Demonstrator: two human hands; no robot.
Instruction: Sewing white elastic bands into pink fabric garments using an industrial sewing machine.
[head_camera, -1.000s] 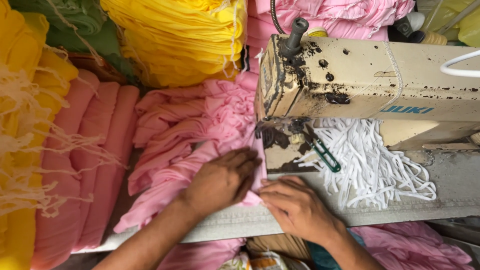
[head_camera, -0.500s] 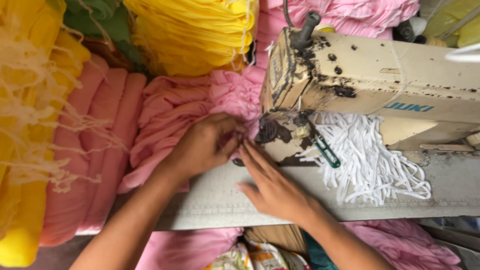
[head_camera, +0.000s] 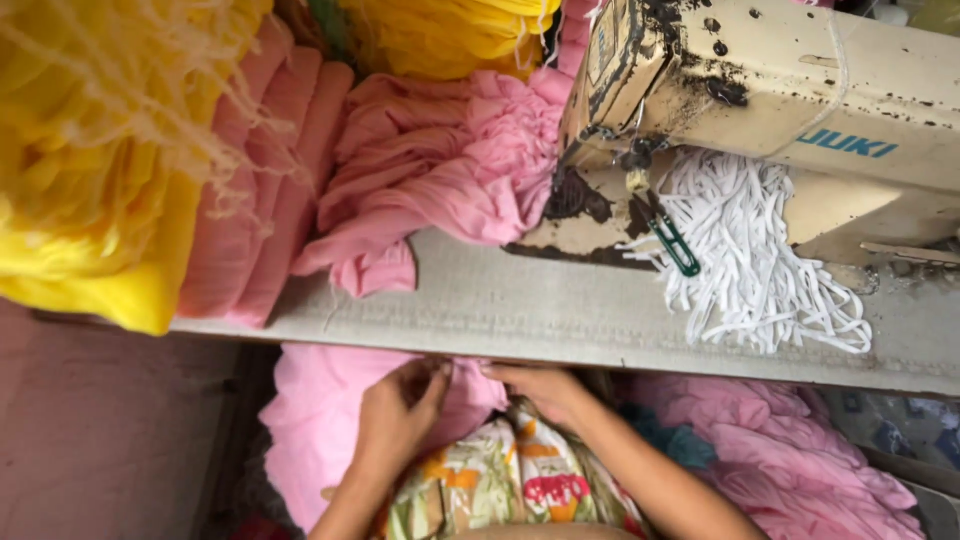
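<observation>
A long grey worn bench (head_camera: 560, 320) crosses the view from left to right. On its right end stands a cream-coloured, oil-stained sewing machine (head_camera: 760, 90), its head reaching over the bench top. Left of the bench lies a big heap of bright yellow fringed cloth (head_camera: 90, 170), and beside it a stack of rolled salmon-pink fabric (head_camera: 270, 190). A crumpled bundle of light pink cloth (head_camera: 440, 170) rests on the bench against the machine's needle end, one corner hanging toward the front edge. Under the machine's arm sits a tangle of white cord strips (head_camera: 760, 250), with small green-handled thread snips (head_camera: 672, 238) lying on it.

Below the bench's front edge, more soft pink cloth (head_camera: 330, 420) hangs over the person's lap, which is covered in floral-printed fabric (head_camera: 510, 480). The left hand (head_camera: 400, 420) has its fingers curled closed, pinching the edge of this hanging pink cloth just under the bench. The right hand (head_camera: 545, 385) lies close beside it, fingers bent over the same edge; how firmly it grips I cannot tell.
</observation>
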